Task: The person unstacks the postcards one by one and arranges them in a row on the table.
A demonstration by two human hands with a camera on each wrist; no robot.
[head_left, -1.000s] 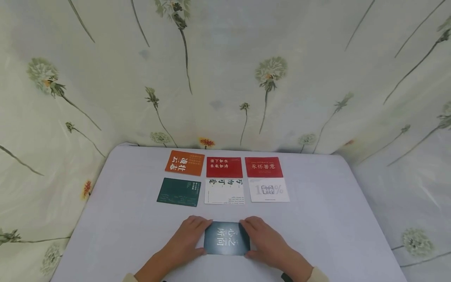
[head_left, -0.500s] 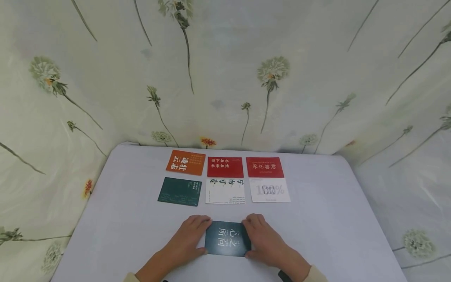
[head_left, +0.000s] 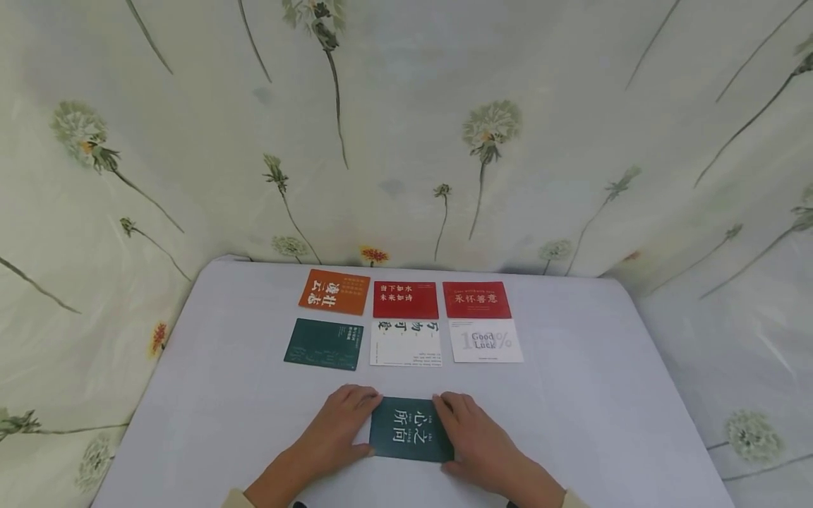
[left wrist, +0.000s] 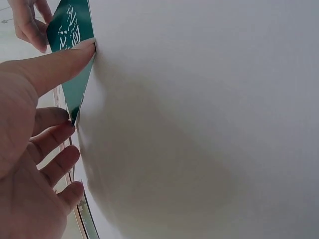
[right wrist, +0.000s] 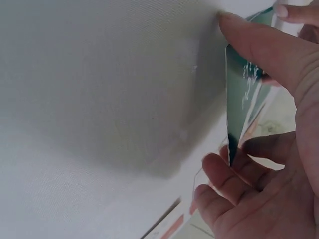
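Note:
A dark green postcard [head_left: 411, 427] with large white characters lies crosswise between both hands, close over the near part of the table. My left hand [head_left: 336, 430] holds its left end, with the thumb [left wrist: 82, 47] at the near edge and fingertips at the far corner. My right hand [head_left: 479, 439] holds the right end, its index finger and thumb spread along that short side. In the right wrist view the postcard [right wrist: 237, 99] is seen at a steep slant, with fingertips under its far corner.
Beyond the hands, cards lie in two rows: orange [head_left: 334, 292], red [head_left: 406, 307] and another red [head_left: 478, 310] at the back; green [head_left: 324, 344], white [head_left: 405, 349] and white "Good Luck" [head_left: 502, 353] nearer. A flowered curtain [head_left: 394, 127] hangs behind the white-covered table [head_left: 209, 395].
The glare on the postcard has faded, so it looks greener than before. My right-hand fingers have shifted slightly along its right end. The left hand and the laid-out cards keep their places.

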